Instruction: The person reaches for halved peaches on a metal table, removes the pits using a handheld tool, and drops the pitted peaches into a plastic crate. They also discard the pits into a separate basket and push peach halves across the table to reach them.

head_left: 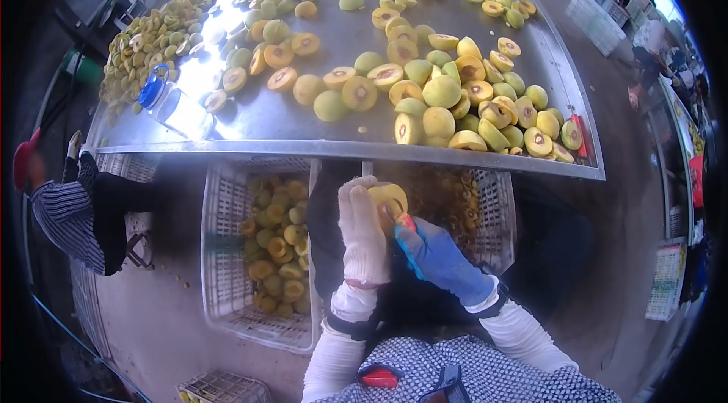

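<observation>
In a white knitted glove, my left hand (361, 232) is closed around a yellow-green peach half (390, 197), its cut face turned to the right. My right hand (444, 257), gloved in blue, grips a small red-handled pitting tool (407, 222). The tool's tip meets the cut face by the pit; its exact shape is hard to make out. Both hands are just below the metal table's front edge, above a crate (497, 213) holding small brown and yellow bits. To the left, another white crate (224, 266) contains pitted peach halves (277, 244).
Many cut peaches (440, 100) cover the metal table (265, 119), with a larger heap (144, 54) at far left. A blue-capped bottle (174, 107) and a red object (580, 134) lie near the front edge. A co-worker in stripes (68, 221) sits at left.
</observation>
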Demonstrator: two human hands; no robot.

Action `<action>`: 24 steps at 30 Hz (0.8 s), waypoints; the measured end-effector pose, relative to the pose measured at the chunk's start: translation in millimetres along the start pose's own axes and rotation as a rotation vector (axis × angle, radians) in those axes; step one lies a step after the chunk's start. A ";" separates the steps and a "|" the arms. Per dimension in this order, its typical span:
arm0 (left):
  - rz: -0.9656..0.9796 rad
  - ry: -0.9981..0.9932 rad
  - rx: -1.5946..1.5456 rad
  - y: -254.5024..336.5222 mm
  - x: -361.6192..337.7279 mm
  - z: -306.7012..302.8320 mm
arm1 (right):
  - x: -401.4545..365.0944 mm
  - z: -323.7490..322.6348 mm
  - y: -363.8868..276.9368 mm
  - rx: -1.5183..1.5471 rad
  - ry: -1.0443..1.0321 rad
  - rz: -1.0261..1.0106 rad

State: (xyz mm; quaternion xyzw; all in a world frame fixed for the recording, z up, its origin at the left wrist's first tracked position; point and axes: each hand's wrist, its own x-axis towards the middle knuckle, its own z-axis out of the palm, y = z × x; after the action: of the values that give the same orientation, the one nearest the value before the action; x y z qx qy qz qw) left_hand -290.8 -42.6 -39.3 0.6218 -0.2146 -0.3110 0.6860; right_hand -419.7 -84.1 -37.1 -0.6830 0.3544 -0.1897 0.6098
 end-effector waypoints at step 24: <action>-0.137 -0.131 -0.252 -34.6 -2.4 12.8 | -7.8 -2.9 37.0 0.363 -0.027 0.256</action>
State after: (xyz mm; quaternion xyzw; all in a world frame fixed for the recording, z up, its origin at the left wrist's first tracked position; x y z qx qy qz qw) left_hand -306.8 -51.3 -71.5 0.5225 -0.1752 -0.4212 0.7203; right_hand -436.4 -80.7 -71.1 -0.5141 0.3902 -0.1624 0.7464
